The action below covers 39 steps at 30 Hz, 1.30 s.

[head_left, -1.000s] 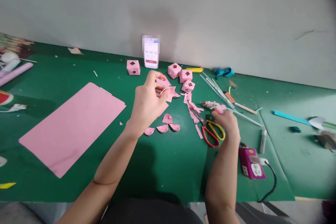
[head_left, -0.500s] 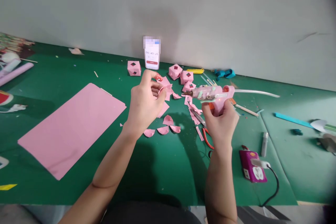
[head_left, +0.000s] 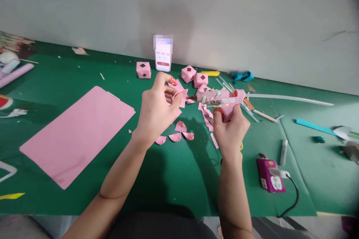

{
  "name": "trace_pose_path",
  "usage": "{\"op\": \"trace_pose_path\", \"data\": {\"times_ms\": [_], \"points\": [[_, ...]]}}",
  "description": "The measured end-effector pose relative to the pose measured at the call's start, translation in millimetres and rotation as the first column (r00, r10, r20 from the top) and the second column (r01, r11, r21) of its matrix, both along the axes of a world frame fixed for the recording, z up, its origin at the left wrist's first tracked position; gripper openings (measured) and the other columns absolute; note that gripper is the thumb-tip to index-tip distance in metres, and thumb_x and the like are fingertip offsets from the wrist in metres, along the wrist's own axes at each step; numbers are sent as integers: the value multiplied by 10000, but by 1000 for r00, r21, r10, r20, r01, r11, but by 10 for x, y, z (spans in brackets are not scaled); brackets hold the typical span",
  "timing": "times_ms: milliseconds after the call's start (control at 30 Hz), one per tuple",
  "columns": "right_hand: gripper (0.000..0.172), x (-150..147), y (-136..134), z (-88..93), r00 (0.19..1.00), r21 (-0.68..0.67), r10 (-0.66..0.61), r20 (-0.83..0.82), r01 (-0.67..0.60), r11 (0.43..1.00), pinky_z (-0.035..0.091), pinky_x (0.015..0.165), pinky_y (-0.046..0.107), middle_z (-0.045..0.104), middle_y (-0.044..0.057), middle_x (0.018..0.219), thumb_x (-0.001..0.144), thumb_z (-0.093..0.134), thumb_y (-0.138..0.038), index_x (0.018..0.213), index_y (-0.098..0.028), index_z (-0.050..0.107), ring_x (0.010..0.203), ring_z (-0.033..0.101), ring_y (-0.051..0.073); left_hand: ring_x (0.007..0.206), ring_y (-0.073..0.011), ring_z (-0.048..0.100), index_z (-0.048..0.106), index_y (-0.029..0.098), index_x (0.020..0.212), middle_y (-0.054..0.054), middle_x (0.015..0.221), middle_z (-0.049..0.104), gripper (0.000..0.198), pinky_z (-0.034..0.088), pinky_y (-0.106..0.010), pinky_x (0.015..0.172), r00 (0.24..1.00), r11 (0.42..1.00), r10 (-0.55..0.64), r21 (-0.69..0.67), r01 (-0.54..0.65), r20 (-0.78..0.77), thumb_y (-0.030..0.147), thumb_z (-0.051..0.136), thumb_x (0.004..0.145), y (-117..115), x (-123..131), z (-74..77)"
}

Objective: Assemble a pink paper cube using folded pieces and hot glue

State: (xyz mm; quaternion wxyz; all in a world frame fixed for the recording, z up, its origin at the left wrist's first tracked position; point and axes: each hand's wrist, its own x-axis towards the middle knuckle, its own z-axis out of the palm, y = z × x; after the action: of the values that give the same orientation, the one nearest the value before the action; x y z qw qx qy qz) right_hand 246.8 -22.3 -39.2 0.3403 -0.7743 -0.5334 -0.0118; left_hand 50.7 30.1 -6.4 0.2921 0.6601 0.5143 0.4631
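My left hand (head_left: pixel 158 114) pinches a small folded pink paper piece (head_left: pixel 182 94) between thumb and fingers. Wrapped around the grip of a pink hot glue gun (head_left: pixel 220 98) is my right hand (head_left: pixel 231 129). A long clear glue stick (head_left: pixel 288 99) sticks out of the gun's back end. The gun's nozzle (head_left: pixel 192 98) is right at the paper's edge; whether it touches I cannot tell. Below my hands lie several curved pink paper pieces (head_left: pixel 175 137). Behind them stand pink paper boxes with diamond-shaped holes, one a pink box (head_left: pixel 143 70) on the left.
A large pink sheet (head_left: pixel 78 134) covers the left of the green table (head_left: pixel 157 186). A phone (head_left: pixel 163 54) with a running timer leans on the wall. Pink paper strips (head_left: pixel 214 140) lie under the gun. At right are a purple box (head_left: pixel 270 175) with a cable and a white tube (head_left: pixel 284 152).
My right hand has brought the glue gun leftward, so its nozzle has come up to the paper piece. My left hand keeps its pinch and has hardly moved.
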Motion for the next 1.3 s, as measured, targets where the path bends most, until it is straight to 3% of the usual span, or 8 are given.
{"op": "trace_pose_path", "data": {"times_ms": [533,833,1100,1300], "points": [[194,-1,-27,35,999,7,27,-22,-27,1000,381,615,334,523,1,619,859,510,-412,770,-286,392,579,534,227,889,-165,782,543,246,1093,35,857,750,262,644,-274,773,1000,1000,9,19,-8,-26,167,674,881,3,12,-17],[199,-16,-23,43,998,52,-65,2,65,997,378,610,320,486,-37,585,810,589,-402,759,-273,446,538,476,185,884,-161,778,545,246,1089,34,868,749,264,646,-270,773,1000,1000,5,25,-5,-22,165,680,877,3,3,-19],[307,-13,-30,44,1000,36,-23,-1,23,999,360,584,322,444,-54,549,788,606,-401,704,-292,331,498,415,172,915,-176,779,547,251,1084,24,888,757,282,653,-285,778,1000,1000,1,-3,-1,-15,161,697,864,-3,3,0],[303,-6,0,20,998,18,-47,-34,47,999,372,596,325,454,-48,554,788,609,-420,709,-293,346,507,428,178,935,-184,778,548,253,1096,24,901,757,303,661,-293,786,1000,1000,-19,-8,19,1,159,703,853,-3,-1,-21]]}}
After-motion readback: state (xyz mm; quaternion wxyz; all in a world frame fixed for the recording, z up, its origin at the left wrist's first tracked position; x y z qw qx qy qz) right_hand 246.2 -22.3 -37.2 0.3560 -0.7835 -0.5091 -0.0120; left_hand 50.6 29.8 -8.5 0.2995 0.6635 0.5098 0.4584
